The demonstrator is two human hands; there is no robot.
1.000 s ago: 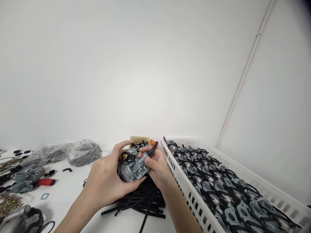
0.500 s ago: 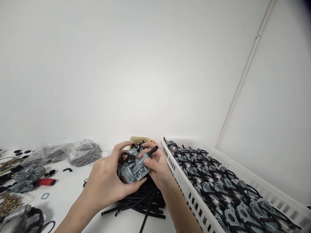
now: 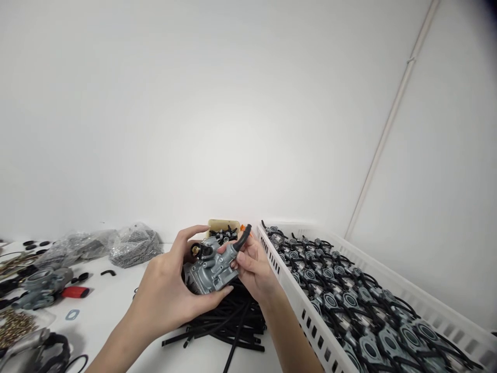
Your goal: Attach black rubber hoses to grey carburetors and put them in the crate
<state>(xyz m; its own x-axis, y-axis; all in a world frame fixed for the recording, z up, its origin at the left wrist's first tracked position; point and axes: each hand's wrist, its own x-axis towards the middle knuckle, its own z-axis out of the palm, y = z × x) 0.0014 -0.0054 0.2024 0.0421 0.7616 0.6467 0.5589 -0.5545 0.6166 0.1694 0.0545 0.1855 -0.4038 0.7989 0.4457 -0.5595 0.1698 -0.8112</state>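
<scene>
While hands (image 3: 165, 287) (image 3: 258, 267) hold carburetor (image 3: 215, 273), basket (image 3: 310, 304) (carburetors (image 3: 390, 341) inside)

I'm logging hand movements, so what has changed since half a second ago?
The short black hose on the metal part now points more steeply upward. The metal part has shifted slightly left, along with the left hand. Nothing was let go; the right hand keeps its grip too. The white crate and black tubes stayed put.
</scene>
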